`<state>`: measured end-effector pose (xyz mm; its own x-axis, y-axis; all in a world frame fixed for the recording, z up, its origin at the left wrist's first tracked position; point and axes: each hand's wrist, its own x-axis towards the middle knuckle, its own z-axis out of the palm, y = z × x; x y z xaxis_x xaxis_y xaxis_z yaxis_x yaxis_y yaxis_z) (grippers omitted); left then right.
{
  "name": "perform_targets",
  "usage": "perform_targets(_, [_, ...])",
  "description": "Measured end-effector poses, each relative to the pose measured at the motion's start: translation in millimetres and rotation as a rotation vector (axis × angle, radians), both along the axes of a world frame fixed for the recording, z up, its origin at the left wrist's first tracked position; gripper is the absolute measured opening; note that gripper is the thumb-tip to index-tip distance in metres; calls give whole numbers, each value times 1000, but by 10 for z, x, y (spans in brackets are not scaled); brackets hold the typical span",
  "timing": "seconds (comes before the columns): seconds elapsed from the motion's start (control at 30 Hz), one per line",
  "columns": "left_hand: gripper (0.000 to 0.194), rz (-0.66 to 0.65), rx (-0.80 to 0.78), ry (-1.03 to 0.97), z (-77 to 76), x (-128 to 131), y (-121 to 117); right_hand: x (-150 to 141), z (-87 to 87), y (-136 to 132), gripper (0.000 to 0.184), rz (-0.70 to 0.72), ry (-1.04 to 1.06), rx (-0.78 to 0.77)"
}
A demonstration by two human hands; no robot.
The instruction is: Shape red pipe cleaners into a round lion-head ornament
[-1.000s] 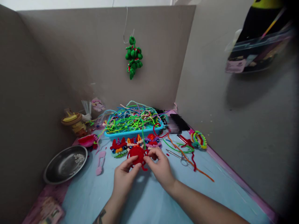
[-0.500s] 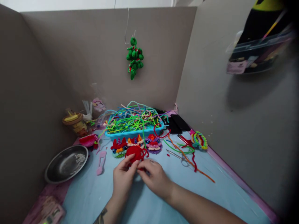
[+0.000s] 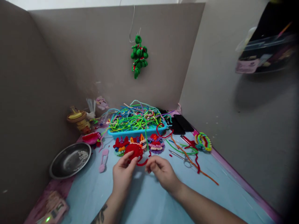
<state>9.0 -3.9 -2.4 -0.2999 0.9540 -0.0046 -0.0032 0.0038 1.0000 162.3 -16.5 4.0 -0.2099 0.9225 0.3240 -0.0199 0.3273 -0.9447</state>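
Note:
My left hand [image 3: 123, 170] pinches a round red fuzzy piece [image 3: 134, 151], built of coiled pipe cleaner, between thumb and fingers above the table. From its lower right a loose red strand [image 3: 142, 163] curves over to my right hand [image 3: 163, 172]. The right fingers are curled closed at the strand's end; the tip itself is hidden. Just behind the red piece sit colourful pipe-cleaner figures: a red-topped one [image 3: 121, 143], one with orange ears [image 3: 142, 140] and one with purple and pink ruffles [image 3: 156, 143].
A blue basket [image 3: 130, 133] full of pipe cleaners stands at the back. Scissors [image 3: 181, 158] and loose stems [image 3: 196, 168] lie to the right, near black phones [image 3: 183, 123]. On the left are a metal bowl [image 3: 70, 160] with white bits and a pink clip [image 3: 104, 160].
My right hand has moved right, away from the red piece, and the red strand now stretches between them. The view has shifted slightly, so everything sits a little differently in frame.

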Motion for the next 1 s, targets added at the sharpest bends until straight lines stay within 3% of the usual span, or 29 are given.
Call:
perform_targets(0.07, [39, -22, -5, -8, 24, 28, -20, -13, -62, 70, 23, -261, -17, -25])
perform_targets(0.13, [37, -56, -2, -6, 35, 52, -45, -27, -88, 117, 14, -357, -72, 0])
perform_targets(0.3, [36, -115, -4, 24, 7, 77, -99, -61, -64, 120, 4, -331, -148, 29])
perform_targets(0.73, [37, -147, -23, -19, -45, 81, -108, -80, -135, 152, 9, -358, -74, -67])
perform_targets(0.9, [35, -147, -7, -5, -77, 78, -102, -103, -155, 170, 5, -369, 7, -33])
perform_targets(1.0, [34, -162, 1, 18, -115, 70, -94, -121, -179, 174, 9, -326, 62, -148])
